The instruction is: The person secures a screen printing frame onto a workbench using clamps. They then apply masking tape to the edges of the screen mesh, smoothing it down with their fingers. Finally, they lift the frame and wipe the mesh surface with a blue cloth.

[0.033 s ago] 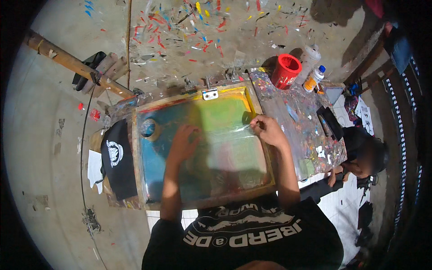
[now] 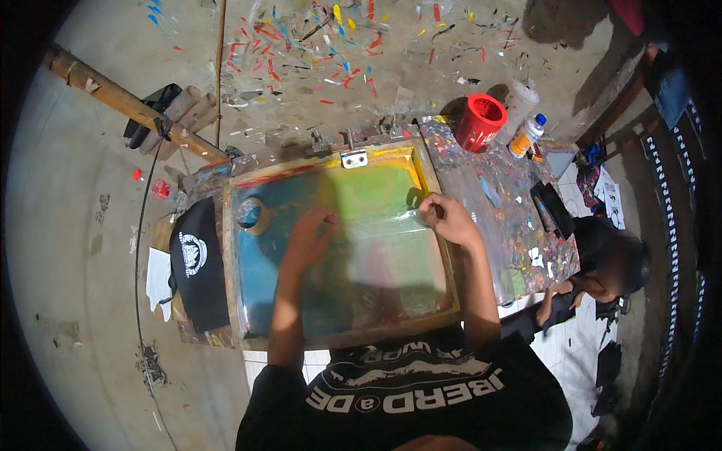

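A wooden-edged screen printing frame (image 2: 231,270) lies before me, its mesh (image 2: 376,184) tinted blue on the left and green on the right. Over it, a thin strip of clear tape (image 2: 376,222) stretches between my hands. My left hand (image 2: 310,234) is closed at the strip's left end, above the middle of the mesh. By the frame's right inner edge, my right hand (image 2: 448,218) pinches the other end. A roll of tape (image 2: 264,219) rests on the mesh's upper left part. A metal clamp plate (image 2: 353,158) sits on the frame's far edge.
Black printed fabric (image 2: 197,267) lies left of the frame. On the paint-stained table (image 2: 500,225) to the right are a red tub (image 2: 481,124), a blue-capped bottle (image 2: 526,137) and a black tray-like object (image 2: 552,210). Another person (image 2: 602,259) is at the right.
My hands keep nearly the same pose with the strip between them. The other person's hand at the right has shifted slightly left and down.
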Demonstrator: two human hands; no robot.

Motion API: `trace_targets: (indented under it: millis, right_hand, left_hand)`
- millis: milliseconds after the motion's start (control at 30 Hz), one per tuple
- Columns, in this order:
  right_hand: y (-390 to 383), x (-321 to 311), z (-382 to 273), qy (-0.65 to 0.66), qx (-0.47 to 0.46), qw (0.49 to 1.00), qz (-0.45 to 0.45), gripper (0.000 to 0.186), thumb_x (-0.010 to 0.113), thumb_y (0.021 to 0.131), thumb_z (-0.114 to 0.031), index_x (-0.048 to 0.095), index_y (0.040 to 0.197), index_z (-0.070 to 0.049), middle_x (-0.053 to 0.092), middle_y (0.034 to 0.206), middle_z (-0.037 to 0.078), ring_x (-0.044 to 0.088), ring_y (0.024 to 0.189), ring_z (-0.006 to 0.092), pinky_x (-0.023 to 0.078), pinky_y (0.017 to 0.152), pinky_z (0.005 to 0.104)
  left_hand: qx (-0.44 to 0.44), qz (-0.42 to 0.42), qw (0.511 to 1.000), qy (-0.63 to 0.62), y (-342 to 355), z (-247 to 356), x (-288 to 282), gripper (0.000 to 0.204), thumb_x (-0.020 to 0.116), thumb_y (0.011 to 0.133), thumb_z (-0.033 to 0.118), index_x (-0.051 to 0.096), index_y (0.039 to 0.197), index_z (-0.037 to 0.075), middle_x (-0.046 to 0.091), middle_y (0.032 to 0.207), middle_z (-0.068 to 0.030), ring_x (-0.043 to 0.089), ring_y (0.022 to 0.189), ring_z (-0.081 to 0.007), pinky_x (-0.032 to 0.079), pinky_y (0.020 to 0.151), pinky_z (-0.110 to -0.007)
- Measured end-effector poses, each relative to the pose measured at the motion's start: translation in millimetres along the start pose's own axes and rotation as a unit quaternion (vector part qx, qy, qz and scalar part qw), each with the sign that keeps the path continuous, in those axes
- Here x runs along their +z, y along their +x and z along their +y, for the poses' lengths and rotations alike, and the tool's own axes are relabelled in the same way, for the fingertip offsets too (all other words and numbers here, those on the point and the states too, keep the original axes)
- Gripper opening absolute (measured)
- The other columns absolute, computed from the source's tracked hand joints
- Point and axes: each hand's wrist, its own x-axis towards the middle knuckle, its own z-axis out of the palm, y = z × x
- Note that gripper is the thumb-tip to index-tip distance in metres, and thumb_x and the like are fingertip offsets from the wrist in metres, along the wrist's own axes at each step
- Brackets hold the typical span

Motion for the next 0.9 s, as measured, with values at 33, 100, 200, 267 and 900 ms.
trace_targets:
  millis: [33, 100, 200, 267, 900]
  right_hand:
    - [0, 2, 4, -0.001, -0.005, 1.000, 0.007, 0.016, 0.070, 0.084, 0.003, 0.071, 0.099, 0.000, 0.072, 0.092, 0.012, 0.069, 0.088, 0.0246, 0.053, 0.081, 0.0359]
    - [3, 5, 14, 0.018, 0.023, 1.000, -0.007, 0.016, 0.072, 0.085, 0.001, 0.071, 0.100, -0.001, 0.073, 0.091, 0.009, 0.067, 0.085, 0.0195, 0.052, 0.079, 0.0334]
    - [11, 9, 29, 0.111, 0.065, 0.992, 0.011, 0.015, 0.075, 0.088, -0.003, 0.072, 0.102, -0.001, 0.073, 0.089, 0.005, 0.065, 0.082, 0.0135, 0.052, 0.076, 0.0309]
    - [13, 10, 36, 0.139, 0.095, 0.986, 0.013, 0.015, 0.077, 0.090, -0.008, 0.072, 0.102, -0.001, 0.072, 0.086, 0.002, 0.063, 0.079, 0.0113, 0.052, 0.075, 0.0303]
    - [19, 26, 59, 0.225, 0.146, 0.963, 0.037, 0.008, 0.074, 0.093, -0.004, 0.069, 0.097, 0.001, 0.072, 0.085, 0.005, 0.063, 0.067, 0.0106, 0.052, 0.063, 0.0254]
  left_hand:
    - [-0.023, -0.007, 0.999, -0.036, 0, -3, 2, 0.031, 0.078, 0.084, 0.011, 0.067, 0.113, 0.007, 0.070, 0.102, -0.0117, 0.068, 0.099, -0.0312, 0.053, 0.088, -0.040]
    - [-0.051, -0.017, 0.996, -0.067, 2, -8, 5, 0.033, 0.079, 0.084, 0.010, 0.068, 0.114, 0.006, 0.071, 0.100, -0.0110, 0.069, 0.096, -0.0293, 0.053, 0.086, -0.039]
    - [-0.085, -0.015, 0.994, -0.069, 8, -15, 9, 0.034, 0.081, 0.084, 0.011, 0.069, 0.115, 0.006, 0.074, 0.098, -0.0102, 0.070, 0.091, -0.0262, 0.054, 0.082, -0.038]
    - [-0.139, -0.013, 0.986, -0.090, 7, -17, 9, 0.035, 0.082, 0.084, 0.011, 0.070, 0.116, 0.006, 0.075, 0.098, -0.0100, 0.071, 0.088, -0.0243, 0.055, 0.080, -0.037]
    - [-0.233, 0.000, 0.947, -0.219, -4, -30, 23, 0.018, 0.070, 0.099, 0.020, 0.071, 0.103, 0.003, 0.071, 0.090, -0.0001, 0.062, 0.085, -0.0087, 0.049, 0.078, -0.027]
